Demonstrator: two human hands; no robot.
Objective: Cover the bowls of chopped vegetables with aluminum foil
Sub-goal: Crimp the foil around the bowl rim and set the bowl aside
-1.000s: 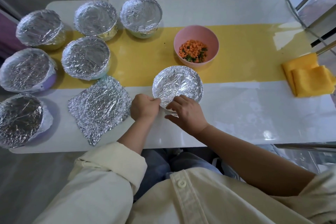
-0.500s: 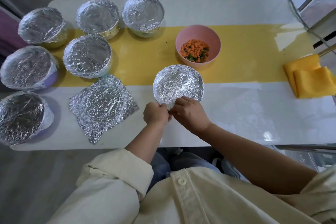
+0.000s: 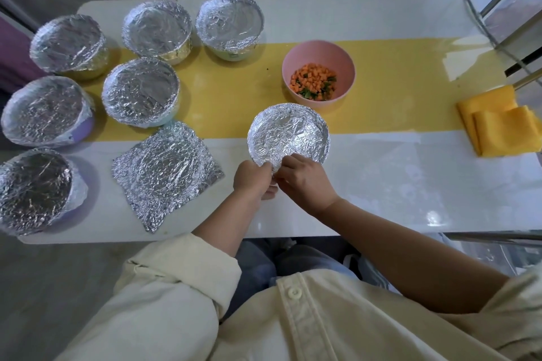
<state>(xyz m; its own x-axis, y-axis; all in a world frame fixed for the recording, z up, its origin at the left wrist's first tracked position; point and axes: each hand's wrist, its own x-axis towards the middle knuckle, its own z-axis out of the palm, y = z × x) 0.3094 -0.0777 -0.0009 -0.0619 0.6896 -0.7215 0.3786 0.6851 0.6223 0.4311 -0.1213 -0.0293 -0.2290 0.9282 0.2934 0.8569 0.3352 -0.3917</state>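
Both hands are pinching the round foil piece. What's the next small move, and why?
Probably lift the round foil piece forward and lower it onto the pink bowl. The left hand and right hand both pinch its near edge, it is already moulded round, and that bowl, just behind it, is the only one with its chopped vegetables uncovered.

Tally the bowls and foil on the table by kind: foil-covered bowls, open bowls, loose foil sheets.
Foil-covered bowls: 7
Open bowls: 1
Loose foil sheets: 1
Total: 9
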